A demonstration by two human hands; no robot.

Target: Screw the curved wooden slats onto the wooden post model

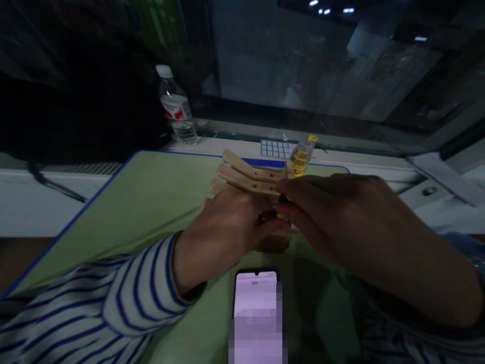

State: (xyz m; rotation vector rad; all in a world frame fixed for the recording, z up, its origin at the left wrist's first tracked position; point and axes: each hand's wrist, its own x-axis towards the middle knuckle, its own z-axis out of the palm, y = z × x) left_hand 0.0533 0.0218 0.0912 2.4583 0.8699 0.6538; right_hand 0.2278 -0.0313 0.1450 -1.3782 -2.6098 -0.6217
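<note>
A wooden piece made of several pale slats [248,177] with small holes stands on a green mat [151,202]. My left hand [223,230], in a striped sleeve, is curled against its near side. My right hand [333,212] comes in from the right, fingers pinched together at the wood over a small dark and yellow tool that is mostly hidden. Both hands meet at the middle of the piece. A small yellow-capped glue bottle [302,154] stands just behind the wood.
A phone [255,308] with a lit screen lies on the mat near me. A clear water bottle [176,106] stands at the back left on a white sill under a dark window. A blue grid card [275,148] and papers [443,172] lie on the sill.
</note>
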